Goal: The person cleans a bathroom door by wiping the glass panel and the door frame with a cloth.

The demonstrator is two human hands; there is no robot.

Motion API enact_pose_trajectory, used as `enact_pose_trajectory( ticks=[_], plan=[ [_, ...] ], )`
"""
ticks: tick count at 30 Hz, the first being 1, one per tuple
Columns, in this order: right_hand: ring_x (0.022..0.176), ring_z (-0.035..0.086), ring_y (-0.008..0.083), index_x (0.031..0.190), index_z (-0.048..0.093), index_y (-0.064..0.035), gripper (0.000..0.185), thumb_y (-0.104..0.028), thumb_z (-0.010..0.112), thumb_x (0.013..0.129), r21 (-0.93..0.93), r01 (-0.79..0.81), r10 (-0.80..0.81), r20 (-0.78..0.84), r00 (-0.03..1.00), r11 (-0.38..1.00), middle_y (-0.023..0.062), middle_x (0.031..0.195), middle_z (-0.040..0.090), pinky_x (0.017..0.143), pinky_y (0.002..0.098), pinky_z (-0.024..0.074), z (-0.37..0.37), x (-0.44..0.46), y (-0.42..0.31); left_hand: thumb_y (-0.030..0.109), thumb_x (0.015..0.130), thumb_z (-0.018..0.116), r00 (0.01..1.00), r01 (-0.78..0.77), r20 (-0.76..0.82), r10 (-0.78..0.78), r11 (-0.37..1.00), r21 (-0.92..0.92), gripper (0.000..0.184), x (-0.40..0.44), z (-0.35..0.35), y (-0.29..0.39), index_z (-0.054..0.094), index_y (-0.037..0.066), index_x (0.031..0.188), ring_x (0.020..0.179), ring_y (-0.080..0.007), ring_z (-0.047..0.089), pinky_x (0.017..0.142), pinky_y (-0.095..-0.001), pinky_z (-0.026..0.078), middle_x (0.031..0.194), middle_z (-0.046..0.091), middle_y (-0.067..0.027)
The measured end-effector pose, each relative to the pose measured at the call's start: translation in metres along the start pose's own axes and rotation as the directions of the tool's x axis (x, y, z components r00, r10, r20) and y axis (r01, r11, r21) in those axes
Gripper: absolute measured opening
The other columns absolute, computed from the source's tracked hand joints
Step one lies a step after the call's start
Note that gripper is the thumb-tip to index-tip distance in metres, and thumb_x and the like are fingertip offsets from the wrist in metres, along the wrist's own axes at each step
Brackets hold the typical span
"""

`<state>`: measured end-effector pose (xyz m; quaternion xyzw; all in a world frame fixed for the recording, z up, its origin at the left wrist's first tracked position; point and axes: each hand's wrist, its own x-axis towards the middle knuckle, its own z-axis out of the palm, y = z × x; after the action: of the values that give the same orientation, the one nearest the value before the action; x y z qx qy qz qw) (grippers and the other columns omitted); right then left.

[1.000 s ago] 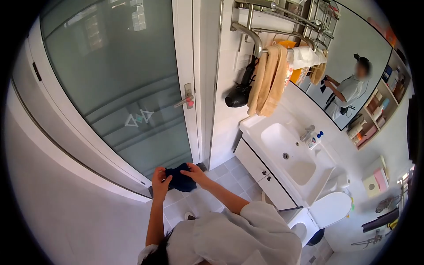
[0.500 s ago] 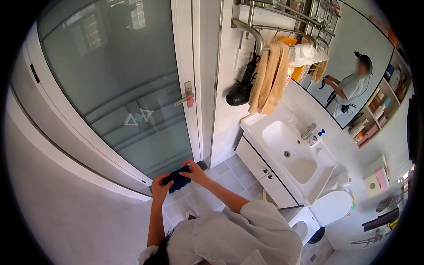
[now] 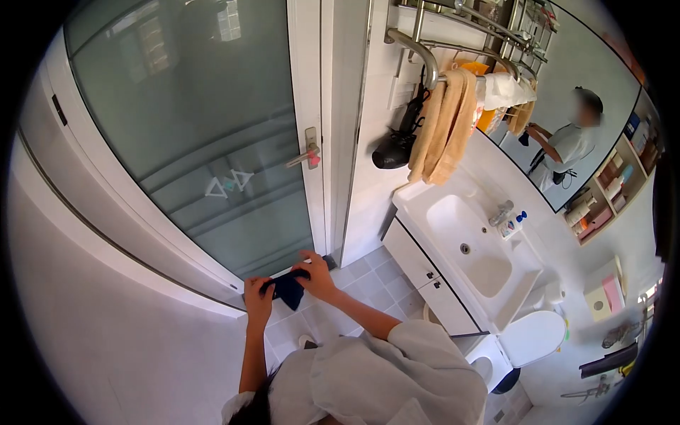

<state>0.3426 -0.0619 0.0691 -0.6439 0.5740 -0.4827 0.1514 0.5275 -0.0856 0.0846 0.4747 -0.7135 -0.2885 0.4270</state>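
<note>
A small dark navy cloth [image 3: 288, 292] is stretched between my two hands, low in front of the glass door. My left hand [image 3: 258, 296] pinches its left end, the fingers closed round the edge. At the other end my right hand [image 3: 316, 276] grips the cloth with thumb and fingers. The middle of the cloth hangs down in a loose point over the floor tiles. Whether it is a rag or a garment I cannot make out. The same dark piece shows small in the mirror [image 3: 567, 99].
The frosted glass door [image 3: 191, 127] with its metal handle [image 3: 310, 150] is ahead. To the right are a white washbasin [image 3: 453, 212] with a soap bottle [image 3: 511, 225], a tan towel [image 3: 443, 127] on a rack, a black hair dryer [image 3: 394, 150] and a toilet [image 3: 531, 334].
The cloth, bunched and broader before, is now drawn out with a point hanging down. My right hand has shifted slightly right. The view has turned a little.
</note>
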Motion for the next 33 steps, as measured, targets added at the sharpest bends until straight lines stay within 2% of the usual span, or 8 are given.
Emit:
enact_pose_trajectory(
  ticks=[4,6,7,14,16,26,28,33],
  plan=[
    [0.085,0.055,0.0211,0.093,0.059,-0.0067,0.021,-0.006,0.065,0.072,0.065,-0.201,0.198,0.060,0.978,0.977,0.0120,0.090,0.060,0.079,0.0346,0.0420,0.001,0.002,-0.004,0.012,0.081,0.058,0.974,-0.193,-0.099,0.205,0.974,0.117,0.015,0.005,-0.001,-0.010,0.057,0.003,0.093,0.078,-0.0239,0.053,0.074,-0.0281,0.041,0.082,0.053,-0.0113],
    [0.080,0.056,0.0174,0.093,0.058,-0.0052,0.019,-0.009,0.064,0.075,0.245,-0.264,0.254,0.072,0.964,0.933,0.0100,0.083,0.061,0.074,0.0316,0.0433,0.009,0.001,-0.005,0.017,0.086,0.053,0.978,0.185,0.121,-0.167,0.970,-0.158,0.018,0.003,-0.003,-0.003,0.053,0.002,0.097,0.079,-0.0205,0.052,0.075,-0.0257,0.039,0.083,0.054,-0.0125],
    [0.075,0.057,0.0138,0.093,0.058,-0.0037,0.018,-0.013,0.063,0.079,0.415,-0.318,0.309,0.090,0.947,0.853,0.0080,0.077,0.062,0.069,0.0286,0.0446,0.012,0.001,-0.005,0.017,0.086,0.053,0.979,0.187,0.117,-0.169,0.970,-0.159,0.018,0.003,-0.002,0.002,0.053,0.002,0.097,0.079,-0.0205,0.052,0.075,-0.0257,0.039,0.083,0.054,-0.0125],
    [0.073,0.057,0.0115,0.099,0.057,0.0008,0.026,-0.012,0.064,0.078,0.319,-0.413,0.399,0.113,0.910,0.853,0.0070,0.083,0.063,0.067,0.0254,0.0461,0.023,0.001,-0.003,0.013,0.081,0.061,0.956,0.290,0.163,-0.243,0.857,-0.425,0.027,0.000,0.001,-0.004,0.048,0.002,0.101,0.086,-0.0159,0.052,0.076,-0.0273,0.042,0.090,0.056,-0.0095],
    [0.078,0.059,0.0130,0.104,0.057,0.0015,0.030,-0.006,0.064,0.076,0.651,-0.530,0.434,0.322,0.841,0.543,0.0064,0.084,0.063,0.070,0.0253,0.0471,0.016,0.001,-0.008,0.010,0.077,0.065,0.968,0.236,0.176,-0.181,0.896,-0.376,0.031,-0.003,-0.003,-0.006,0.048,0.002,0.101,0.086,-0.0151,0.052,0.076,-0.0269,0.043,0.090,0.056,-0.0088],
    [0.067,0.060,0.0154,0.112,0.049,0.0018,0.041,-0.003,0.064,0.074,0.529,-0.509,0.422,0.285,0.860,0.679,0.0102,0.079,0.064,0.060,0.0293,0.0470,0.000,0.000,-0.005,0.005,0.075,0.067,0.916,0.401,0.236,-0.325,0.754,-0.519,0.045,0.007,-0.007,-0.005,0.044,0.001,0.113,0.092,-0.0157,0.051,0.080,-0.0260,0.042,0.100,0.053,-0.0089],
    [0.062,0.060,0.0149,0.109,0.050,0.0002,0.038,-0.009,0.065,0.075,0.143,-0.328,0.324,0.053,0.945,0.934,0.0131,0.074,0.063,0.054,0.0288,0.0450,-0.006,0.001,-0.023,0.006,0.077,0.066,0.916,0.398,0.192,-0.353,0.726,-0.560,0.045,0.005,0.002,-0.012,0.044,0.001,0.116,0.094,-0.0153,0.050,0.081,-0.0254,0.041,0.103,0.053,-0.0090],
    [0.060,0.057,0.0092,0.100,0.054,-0.0025,0.025,-0.009,0.065,0.079,0.605,-0.493,0.450,0.237,0.861,0.625,0.0038,0.070,0.061,0.052,0.0209,0.0432,-0.033,0.011,-0.047,0.014,0.084,0.060,0.941,0.337,0.207,-0.266,0.767,-0.546,0.045,0.008,-0.009,0.027,0.039,0.001,0.122,0.097,-0.0139,0.049,0.084,-0.0238,0.039,0.107,0.052,-0.0085]
  ],
)
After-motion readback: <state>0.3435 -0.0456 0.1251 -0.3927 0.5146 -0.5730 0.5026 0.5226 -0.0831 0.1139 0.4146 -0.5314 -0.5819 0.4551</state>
